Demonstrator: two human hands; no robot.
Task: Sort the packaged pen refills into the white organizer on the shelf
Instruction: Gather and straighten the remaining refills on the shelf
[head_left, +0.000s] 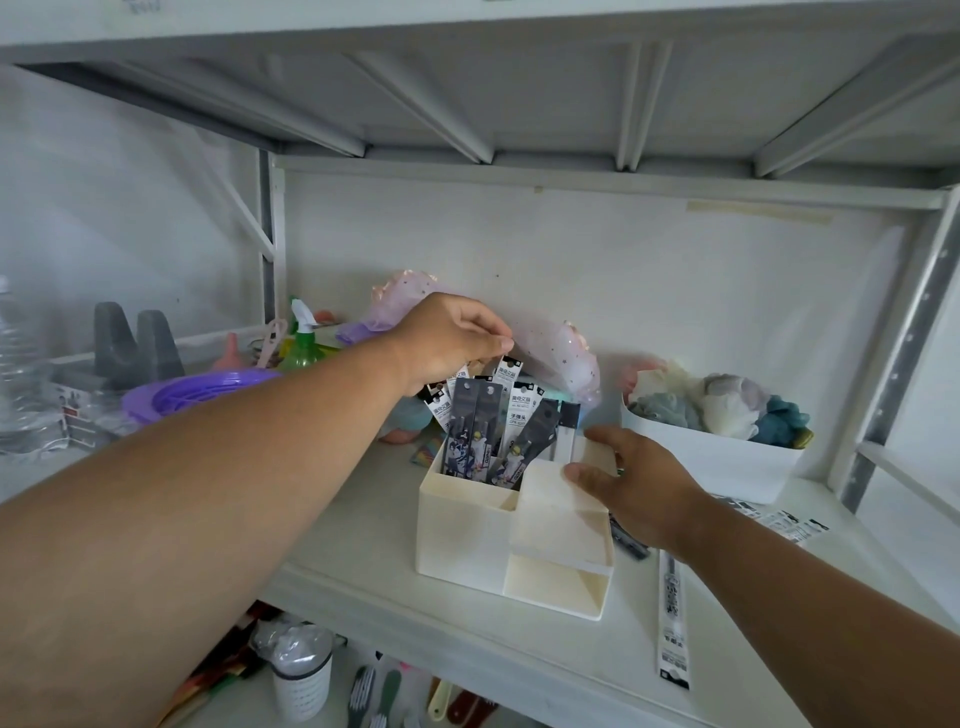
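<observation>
The white organizer (467, 540) stands on the shelf (363, 519) in the middle of the head view. Several packaged pen refills (485, 426) stand upright in its tall rear compartment. My left hand (447, 338) is above them, its fingertips pinched on the top of one white-labelled refill pack (506, 371). My right hand (636, 488) rests with spread fingers on the organizer's right side, holding nothing. More refill packs lie flat on the shelf to the right: a long white one (672, 618), a dark one (628, 540) partly under my right hand, and several (779, 519) further back.
A white bin (727, 462) of fabric items sits behind my right hand. Pink glittery tulle (556, 348) lies at the back. A purple basket (192, 395), a green spray bottle (304, 348) and clear bottles (21, 374) crowd the left. The shelf's metal post (904, 358) rises at right.
</observation>
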